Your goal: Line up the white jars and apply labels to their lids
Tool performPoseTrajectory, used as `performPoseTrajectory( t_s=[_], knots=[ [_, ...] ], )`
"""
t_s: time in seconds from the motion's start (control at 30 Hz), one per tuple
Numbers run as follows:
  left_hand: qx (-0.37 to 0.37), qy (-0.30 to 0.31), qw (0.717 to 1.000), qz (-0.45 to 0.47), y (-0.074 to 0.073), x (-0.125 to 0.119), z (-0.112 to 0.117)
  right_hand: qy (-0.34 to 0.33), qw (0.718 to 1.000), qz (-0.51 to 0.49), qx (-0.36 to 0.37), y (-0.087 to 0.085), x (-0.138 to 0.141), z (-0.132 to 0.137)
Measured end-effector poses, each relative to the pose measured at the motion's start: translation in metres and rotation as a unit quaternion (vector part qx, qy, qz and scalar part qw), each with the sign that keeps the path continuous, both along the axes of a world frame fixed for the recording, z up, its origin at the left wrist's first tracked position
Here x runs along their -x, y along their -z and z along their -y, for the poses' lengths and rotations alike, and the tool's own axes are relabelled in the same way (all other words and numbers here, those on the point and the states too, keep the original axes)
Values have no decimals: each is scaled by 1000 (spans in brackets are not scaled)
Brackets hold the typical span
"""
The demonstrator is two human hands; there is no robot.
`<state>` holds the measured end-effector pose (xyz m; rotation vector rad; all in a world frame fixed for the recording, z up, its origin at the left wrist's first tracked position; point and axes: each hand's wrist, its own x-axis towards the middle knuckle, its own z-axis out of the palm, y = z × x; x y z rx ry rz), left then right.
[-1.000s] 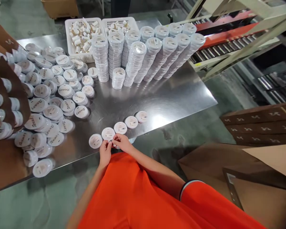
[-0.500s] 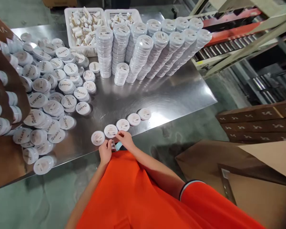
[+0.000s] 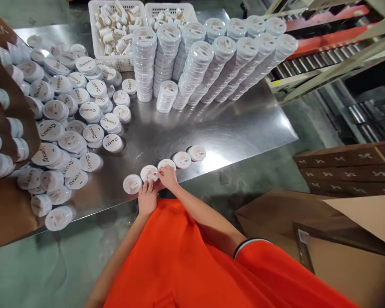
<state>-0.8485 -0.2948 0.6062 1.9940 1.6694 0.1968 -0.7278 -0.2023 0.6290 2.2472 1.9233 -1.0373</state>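
A row of several round white tins lies along the near edge of the metal table (image 3: 231,124). My right hand (image 3: 167,176) reaches onto the second tin (image 3: 148,172) from the left, its fingertips pinched on a small label on the lid. My left hand (image 3: 146,197) rests just below that tin with its fingers curled against the tin's near edge. The leftmost tin (image 3: 132,183) lies beside my left hand with a bare lid. The tins to the right (image 3: 182,159) each bear a small label.
Loose tins printed "Beauty" (image 3: 67,124) are heaped on the left. Tall stacks of tins (image 3: 192,68) stand at the back, in front of two white baskets (image 3: 114,32) of small bottles. Brown cartons (image 3: 346,164) lie on the floor at right; a roller conveyor (image 3: 311,64) runs behind.
Both hands have moved up from the table's edge onto the second tin. The blue backing strip seen half a second ago is out of sight. The camera has tilted slightly.
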Motion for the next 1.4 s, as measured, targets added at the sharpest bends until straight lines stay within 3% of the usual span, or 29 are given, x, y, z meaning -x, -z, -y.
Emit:
performPoseTrajectory(
  t_s=[0.37, 0.53, 0.8, 1.0, 1.1, 1.2, 1.27, 1.33, 1.4],
  knots=[
    [-14, 3, 999, -42, -1, -2, -1, -36, 997, 52, 39, -5, 13, -5],
    [-44, 3, 999, -31, 5, -1, 0, -48, 995, 77, 28, -5, 17, -3],
    [-12, 6, 1000, -20, 5, 2, -2, -114, 982, 152, -7, -5, 17, -6],
    [-7, -28, 999, 18, 3, 3, -4, -106, 981, 164, -11, -4, 11, -15],
    [5, -47, 996, 81, 1, 10, -7, -100, 984, 142, -23, -6, 7, -13],
    [7, -118, 972, 205, 0, 22, -6, -85, 993, 59, -61, -8, 2, -3],
    [10, -216, 928, 305, -2, 29, -2, -74, 993, -72, -55, -9, -1, 7],
    [32, -306, 869, 388, -4, 33, 3, -58, 969, -240, -5, -9, 0, 19],
    [54, -351, 832, 426, -8, 36, 8, -32, 921, -383, 56, -7, 6, 30]
  ],
)
